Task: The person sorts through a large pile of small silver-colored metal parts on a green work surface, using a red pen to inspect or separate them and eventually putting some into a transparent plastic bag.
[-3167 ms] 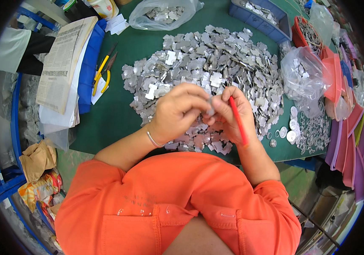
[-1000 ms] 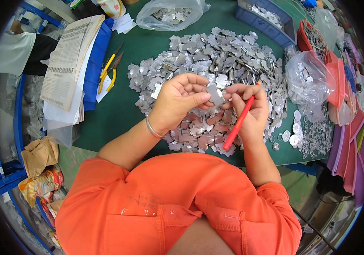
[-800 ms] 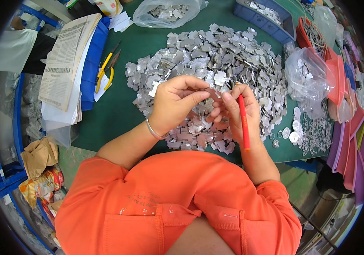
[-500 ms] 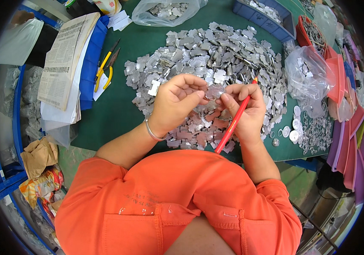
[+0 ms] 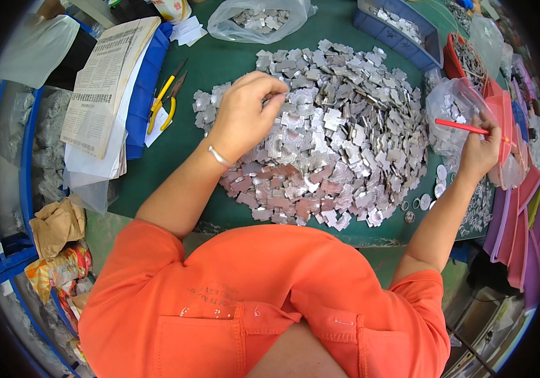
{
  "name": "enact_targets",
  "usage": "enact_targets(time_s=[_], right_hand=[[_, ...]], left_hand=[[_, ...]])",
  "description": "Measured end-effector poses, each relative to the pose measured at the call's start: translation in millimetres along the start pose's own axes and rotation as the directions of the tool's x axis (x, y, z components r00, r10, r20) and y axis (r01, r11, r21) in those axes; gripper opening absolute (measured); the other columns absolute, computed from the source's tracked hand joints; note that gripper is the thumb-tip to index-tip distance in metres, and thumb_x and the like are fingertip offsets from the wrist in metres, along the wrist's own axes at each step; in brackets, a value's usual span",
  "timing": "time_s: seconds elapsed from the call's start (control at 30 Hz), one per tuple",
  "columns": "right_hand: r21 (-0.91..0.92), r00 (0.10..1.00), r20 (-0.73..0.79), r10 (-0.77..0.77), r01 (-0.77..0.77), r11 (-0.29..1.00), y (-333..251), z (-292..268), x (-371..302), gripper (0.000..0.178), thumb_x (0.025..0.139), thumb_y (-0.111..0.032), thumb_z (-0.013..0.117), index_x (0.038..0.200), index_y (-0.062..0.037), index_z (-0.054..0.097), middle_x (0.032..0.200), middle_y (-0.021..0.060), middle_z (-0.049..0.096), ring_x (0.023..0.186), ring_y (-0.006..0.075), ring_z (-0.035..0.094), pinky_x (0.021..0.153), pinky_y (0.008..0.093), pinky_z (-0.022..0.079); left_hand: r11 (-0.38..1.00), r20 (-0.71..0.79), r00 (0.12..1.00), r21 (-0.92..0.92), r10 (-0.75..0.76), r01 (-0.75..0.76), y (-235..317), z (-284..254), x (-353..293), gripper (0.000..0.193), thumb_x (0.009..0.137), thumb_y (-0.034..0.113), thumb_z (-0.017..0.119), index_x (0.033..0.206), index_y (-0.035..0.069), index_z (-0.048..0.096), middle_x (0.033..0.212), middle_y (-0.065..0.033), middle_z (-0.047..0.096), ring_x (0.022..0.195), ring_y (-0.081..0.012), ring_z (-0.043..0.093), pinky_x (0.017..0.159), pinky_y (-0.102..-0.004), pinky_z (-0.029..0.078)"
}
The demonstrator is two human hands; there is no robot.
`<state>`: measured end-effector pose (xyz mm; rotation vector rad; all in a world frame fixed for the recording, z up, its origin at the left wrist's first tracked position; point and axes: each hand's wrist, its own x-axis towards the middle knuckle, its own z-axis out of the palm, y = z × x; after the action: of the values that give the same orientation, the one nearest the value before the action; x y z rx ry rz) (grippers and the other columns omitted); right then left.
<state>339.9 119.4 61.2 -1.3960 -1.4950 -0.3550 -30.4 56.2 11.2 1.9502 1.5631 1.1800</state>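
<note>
A wide heap of small flat silvery metal pieces (image 5: 345, 145) covers the middle of the green table. Over its left side is my left hand (image 5: 249, 113), fingers curled and thumb drawn in; whatever it may hold is hidden. Out to the right, my right hand (image 5: 481, 150) grips a slim red pen (image 5: 455, 125), which points left across a clear plastic bag (image 5: 441, 104) with metal pieces inside. Behind that hand stands a pink-red plastic basket (image 5: 500, 104). I cannot make out whether the right fingertips also hold a piece.
Yellow-handled pliers (image 5: 154, 113) lie left of the heap, beside a blue bin (image 5: 142, 94) with newspaper (image 5: 103, 88) on it. At the back are an open bag of pieces (image 5: 219, 25) and a blue-grey bin (image 5: 396, 38). Rings and discs (image 5: 441, 179) lie near right.
My hands have parted from a clear flat piece they held together. The right hand swung right to the bag and basket with the pen; the left moved slightly left and up over the heap.
</note>
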Motion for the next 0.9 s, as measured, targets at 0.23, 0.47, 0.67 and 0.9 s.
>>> enact_targets(time_s=[0.23,0.47,0.67,0.9], right_hand=[[0.386,0.968,0.251,-0.009,-0.092,0.918,-58.3,30.2,-61.0,0.017,0.078,-0.001,0.064,0.073,-0.0026,0.047,0.092,0.0121,0.065,0.086,0.0185,0.060,0.080,0.0303,0.045],[0.651,0.812,0.513,-0.279,-0.156,0.743,-132.3,39.7,-98.1,0.023,0.067,0.007,0.066,0.072,-0.0039,0.047,0.091,0.0125,0.064,0.082,0.0267,0.060,0.071,0.0321,0.047],[0.616,0.660,0.751,-0.037,-0.678,0.401,-140.8,34.9,-111.1,0.027,0.072,0.010,0.065,0.072,-0.0044,0.041,0.083,0.0111,0.060,0.065,0.0142,0.058,0.054,0.0262,0.049],[0.426,0.426,0.902,0.065,-0.905,0.017,-144.5,31.4,-113.3,0.030,0.074,0.012,0.062,0.072,-0.0047,0.037,0.081,0.0132,0.058,0.060,0.0136,0.058,0.045,0.0282,0.054]], left_hand=[[0.945,0.193,0.975,0.285,0.108,-0.161,-16.4,24.6,21.8,0.019,0.070,0.012,0.069,0.081,0.001,0.059,0.083,-0.0143,0.057,0.082,-0.0333,0.055,0.073,-0.0395,0.043],[0.988,0.247,0.958,-0.081,0.148,-0.132,18.5,21.7,1.7,0.018,0.069,0.002,0.066,0.085,0.002,0.058,0.083,-0.0114,0.057,0.074,-0.0264,0.059,0.066,-0.0315,0.046],[0.627,0.373,0.907,-0.664,-0.196,0.408,38.0,18.3,-21.7,0.025,0.075,-0.008,0.063,0.098,-0.004,0.054,0.092,-0.0056,0.059,0.087,-0.0122,0.058,0.076,-0.0245,0.049],[0.437,0.422,0.867,-0.749,-0.266,0.498,38.3,13.2,-30.8,0.021,0.077,0.000,0.066,0.096,-0.004,0.059,0.085,-0.0072,0.063,0.074,-0.0098,0.061,0.066,-0.0220,0.051]])
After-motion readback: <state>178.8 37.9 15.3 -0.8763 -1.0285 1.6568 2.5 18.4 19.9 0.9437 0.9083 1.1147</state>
